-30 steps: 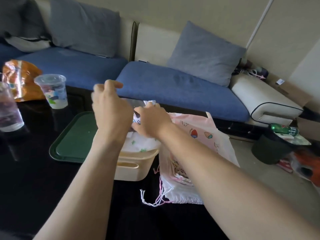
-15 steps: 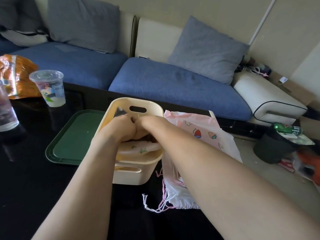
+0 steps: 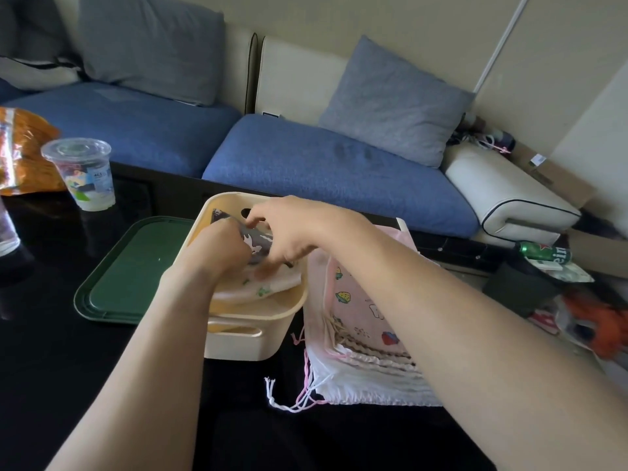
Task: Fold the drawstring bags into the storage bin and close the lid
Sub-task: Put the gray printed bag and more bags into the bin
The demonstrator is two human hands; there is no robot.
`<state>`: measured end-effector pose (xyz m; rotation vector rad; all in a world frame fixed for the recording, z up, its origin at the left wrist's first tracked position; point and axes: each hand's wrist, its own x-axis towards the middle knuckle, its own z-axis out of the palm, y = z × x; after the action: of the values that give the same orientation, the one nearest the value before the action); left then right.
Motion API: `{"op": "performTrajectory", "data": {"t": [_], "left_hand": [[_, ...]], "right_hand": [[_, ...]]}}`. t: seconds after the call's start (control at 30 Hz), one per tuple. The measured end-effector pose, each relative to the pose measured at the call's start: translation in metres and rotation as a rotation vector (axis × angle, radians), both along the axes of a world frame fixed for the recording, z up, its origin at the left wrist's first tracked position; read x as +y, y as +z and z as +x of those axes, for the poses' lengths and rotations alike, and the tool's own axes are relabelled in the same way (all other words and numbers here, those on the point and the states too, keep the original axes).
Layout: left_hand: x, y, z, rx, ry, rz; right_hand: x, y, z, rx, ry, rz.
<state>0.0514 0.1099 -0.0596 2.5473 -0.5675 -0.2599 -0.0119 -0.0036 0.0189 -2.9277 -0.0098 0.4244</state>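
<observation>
Since half a second ago the right hand (image 3: 292, 232) has lifted and spread over the folded bag (image 3: 261, 287), fingers loosely curled, touching its dark printed cloth. Beside it the left hand (image 3: 221, 248) stays fisted down on that bag inside the cream storage bin (image 3: 251, 338). Right of both hands lies a stack of drawstring bags (image 3: 360, 334); left of them, the green lid (image 3: 132, 266).

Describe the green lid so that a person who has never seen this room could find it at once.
Start at the black table before the blue sofa. Left of the cream storage bin, the green lid lies flat, its right part hidden behind the bin. It is the only dark green, rimmed rectangle there; the plastic cup behind it is clear.
</observation>
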Motion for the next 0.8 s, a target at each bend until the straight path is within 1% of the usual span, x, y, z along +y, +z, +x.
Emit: {"op": "performTrajectory", "data": {"t": [0.1, 0.17, 0.23, 0.3, 0.33, 0.4, 0.47, 0.57, 0.63, 0.67, 0.73, 0.8], "left_hand": [[0.001, 0.006, -0.005, -0.029, 0.005, -0.017], [0.002, 0.011, -0.006, -0.07, 0.017, -0.045], [0.001, 0.016, -0.011, -0.064, 0.071, -0.18], [0.0, 0.019, -0.015, -0.083, 0.096, -0.261], [-0.001, 0.021, -0.018, -0.099, 0.102, -0.291], [-0.006, 0.025, -0.026, -0.154, 0.118, -0.375], [-0.012, 0.032, -0.035, -0.23, 0.147, -0.491], [-0.028, 0.048, -0.058, -0.288, 0.191, -0.746], [-0.041, 0.054, -0.079, -0.295, 0.168, -0.895], [-0.047, 0.053, -0.089, -0.298, 0.14, -0.927], [-0.064, 0.049, -0.108, -0.271, 0.047, -0.918], [-0.077, 0.038, -0.123, -0.224, -0.077, -0.805]], "right_hand": [[0.0, 0.001, -0.019, 0.089, 0.04, -0.058], [0.005, -0.02, -0.02, 0.057, -0.002, -0.123], [0.01, -0.044, -0.022, 0.009, -0.038, -0.152], [0.011, -0.057, -0.022, -0.039, -0.031, -0.172], [0.009, -0.057, -0.023, -0.057, -0.04, -0.149], [0.001, -0.045, -0.03, -0.085, -0.057, -0.016], [-0.01, -0.029, -0.042, -0.178, -0.055, 0.125], [-0.039, -0.018, -0.061, -0.384, -0.161, 0.285], [-0.064, -0.021, -0.075, -0.409, -0.252, 0.299], [-0.074, -0.027, -0.083, -0.381, -0.292, 0.285], [-0.097, -0.044, -0.103, -0.329, -0.372, 0.278], [-0.114, -0.065, -0.121, -0.284, -0.44, 0.264]]}}
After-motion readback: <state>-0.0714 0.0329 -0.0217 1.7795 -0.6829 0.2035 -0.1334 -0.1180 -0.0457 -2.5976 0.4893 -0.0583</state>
